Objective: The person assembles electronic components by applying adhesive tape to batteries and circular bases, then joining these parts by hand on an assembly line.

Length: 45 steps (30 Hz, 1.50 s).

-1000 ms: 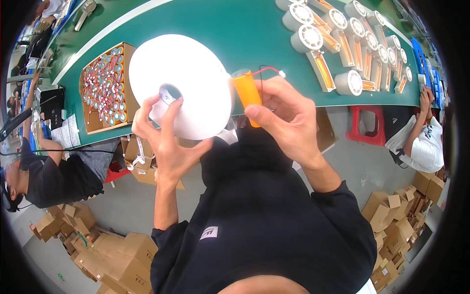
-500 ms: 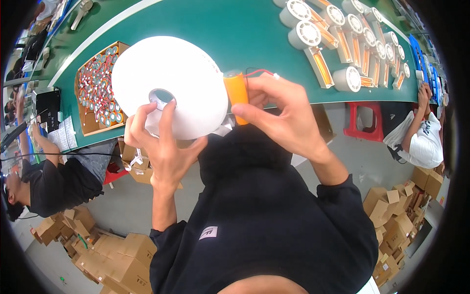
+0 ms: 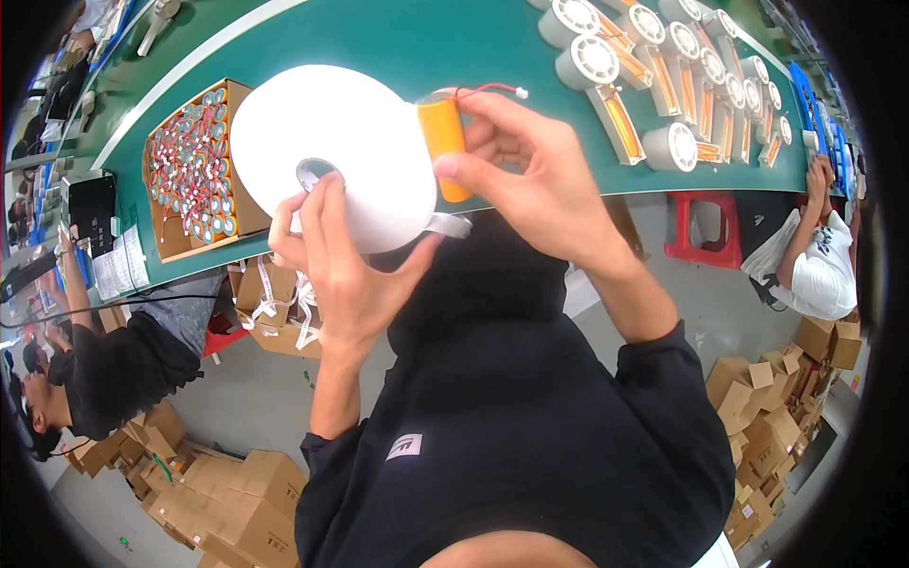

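Observation:
A large white roll [image 3: 331,118], probably of double-sided tape or labels, stands tilted over the green bench. My left hand [image 3: 341,260] grips it with fingers hooked in its core [image 3: 320,173], the thumb out by a short loose strip [image 3: 450,225] at the roll's lower right. My right hand [image 3: 535,185] pinches a yellow battery pack [image 3: 441,137] between thumb and fingers. The pack is upright, close against the roll's right edge; I cannot tell whether they touch. A red lead ending in a white plug [image 3: 522,93] comes off its top.
A cardboard box [image 3: 248,142] full of wired batteries sits left on the green bench [image 3: 398,38]. White fan-like housings [image 3: 672,147] stand in rows at right. Below the bench are a box of white strips [image 3: 270,293] and a red stool [image 3: 703,232]. People work on both sides.
The battery pack and my right hand have moved slightly up and left. The roll has shifted a little and tilted, and the loose strip at its lower edge shows more.

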Motion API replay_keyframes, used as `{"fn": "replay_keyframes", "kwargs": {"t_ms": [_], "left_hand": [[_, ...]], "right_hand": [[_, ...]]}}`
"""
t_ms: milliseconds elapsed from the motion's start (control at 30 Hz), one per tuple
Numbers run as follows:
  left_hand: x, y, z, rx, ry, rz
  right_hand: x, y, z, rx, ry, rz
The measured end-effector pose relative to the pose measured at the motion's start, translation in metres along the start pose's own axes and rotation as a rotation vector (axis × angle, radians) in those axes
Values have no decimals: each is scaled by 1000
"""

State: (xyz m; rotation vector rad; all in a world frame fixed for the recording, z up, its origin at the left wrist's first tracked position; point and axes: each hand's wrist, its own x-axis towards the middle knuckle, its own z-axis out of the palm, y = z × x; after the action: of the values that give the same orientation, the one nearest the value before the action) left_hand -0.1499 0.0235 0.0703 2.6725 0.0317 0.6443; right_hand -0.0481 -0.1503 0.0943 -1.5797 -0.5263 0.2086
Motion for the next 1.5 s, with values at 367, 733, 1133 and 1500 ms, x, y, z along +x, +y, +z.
{"fn": "replay_keyframes", "kwargs": {"t_ms": [367, 733, 1133, 1500], "left_hand": [[13, 29, 14, -90, 176, -147], [17, 29, 23, -182, 289, -384], [9, 19, 10, -528, 134, -470], [9, -13, -14, -161, -5, -417]], "right_hand": [[-6, 0, 36, 250, 405, -133], [-15, 9, 43, 433, 434, -233], [3, 14, 20, -270, 360, -786], [61, -15, 0, 764, 337, -404]]}}
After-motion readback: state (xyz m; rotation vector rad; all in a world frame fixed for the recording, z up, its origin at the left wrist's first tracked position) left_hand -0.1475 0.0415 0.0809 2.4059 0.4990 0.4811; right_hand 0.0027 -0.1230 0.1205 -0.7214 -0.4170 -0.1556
